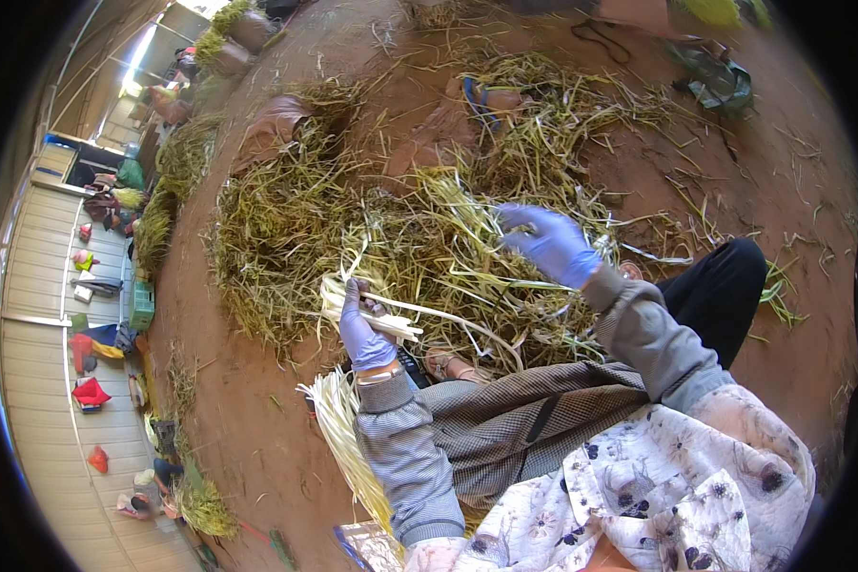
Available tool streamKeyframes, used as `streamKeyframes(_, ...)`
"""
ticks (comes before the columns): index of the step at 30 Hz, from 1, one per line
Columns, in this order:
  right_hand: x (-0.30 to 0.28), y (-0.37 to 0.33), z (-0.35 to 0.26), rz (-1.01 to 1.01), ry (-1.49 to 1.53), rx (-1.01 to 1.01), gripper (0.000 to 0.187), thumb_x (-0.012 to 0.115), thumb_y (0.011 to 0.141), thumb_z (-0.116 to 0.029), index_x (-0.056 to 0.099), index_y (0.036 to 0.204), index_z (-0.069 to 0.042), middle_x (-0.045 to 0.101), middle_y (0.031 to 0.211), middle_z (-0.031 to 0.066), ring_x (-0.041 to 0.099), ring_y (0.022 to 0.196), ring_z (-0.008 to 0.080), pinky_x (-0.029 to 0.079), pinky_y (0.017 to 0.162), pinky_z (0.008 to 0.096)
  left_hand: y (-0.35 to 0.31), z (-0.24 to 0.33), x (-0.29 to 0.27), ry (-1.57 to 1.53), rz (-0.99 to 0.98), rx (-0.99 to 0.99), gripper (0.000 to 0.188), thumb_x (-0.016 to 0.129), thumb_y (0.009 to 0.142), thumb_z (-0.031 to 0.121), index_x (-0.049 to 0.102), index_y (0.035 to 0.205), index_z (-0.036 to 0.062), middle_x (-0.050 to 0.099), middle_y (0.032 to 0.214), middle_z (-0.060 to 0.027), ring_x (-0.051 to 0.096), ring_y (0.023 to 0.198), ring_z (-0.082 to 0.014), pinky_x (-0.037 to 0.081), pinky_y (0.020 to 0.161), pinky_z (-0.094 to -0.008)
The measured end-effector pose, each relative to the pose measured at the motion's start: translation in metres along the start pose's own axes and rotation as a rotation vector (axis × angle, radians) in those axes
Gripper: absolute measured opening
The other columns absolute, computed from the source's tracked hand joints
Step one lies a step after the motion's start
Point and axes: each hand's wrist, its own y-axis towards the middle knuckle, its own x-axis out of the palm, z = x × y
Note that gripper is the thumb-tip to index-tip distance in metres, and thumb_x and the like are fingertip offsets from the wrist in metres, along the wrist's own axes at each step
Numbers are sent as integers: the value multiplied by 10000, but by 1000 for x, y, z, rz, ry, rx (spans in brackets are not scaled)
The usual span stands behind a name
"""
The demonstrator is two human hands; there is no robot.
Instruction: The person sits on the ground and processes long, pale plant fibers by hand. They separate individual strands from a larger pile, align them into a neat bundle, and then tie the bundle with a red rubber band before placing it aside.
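Pale stalks: cream-white, long peeled plant stalks [372, 319] lie bunched across the left hand, their ends fanning out to the right, above the heap's near edge.
Left hand: the left hand [362, 334], in a purple glove, has its fingers [353, 297] curled tight round the pale stalks, thumb side up.
Right hand: the right hand [551, 243], in a blue-purple glove, rests palm down on the heap, fingers [517, 217] bent narrow among the strands; whether they pinch one I cannot tell.
Heap: a broad green-yellow heap of grassy stalks and husks [353, 219] spreads over the ground in front of the knees.
Stacked bundle: a neat sheaf of pale peeled stalks [338, 419] lies on the ground just beside the left forearm.
Ground: bare reddish-brown earth floor [248, 429] with loose strands scattered over it.
Sandal: a blue-strapped sandal on a foot [481, 100] sits at the heap's far side, belonging to another person.
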Motion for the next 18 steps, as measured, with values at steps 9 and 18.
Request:
streamKeyframes(9,60,26,-34,-672,407,365,180,563,847,-236,651,930,-102,624,685,5,505,488,53,419,445,191,-20,-24,5,298,-241,-35,269,620,808,267,575,969,56,614,871,-22,570,654,-95,373,412,-164)
streamKeyframes(18,41,54,9,-524,461,323,261,535,862,-258,601,1045,-83,638,920,34,573,644,77,486,580,183,-57,-45,10,683,-443,-331,181,573,811,150,560,923,9,638,802,-77,534,516,-69,392,397,-161)
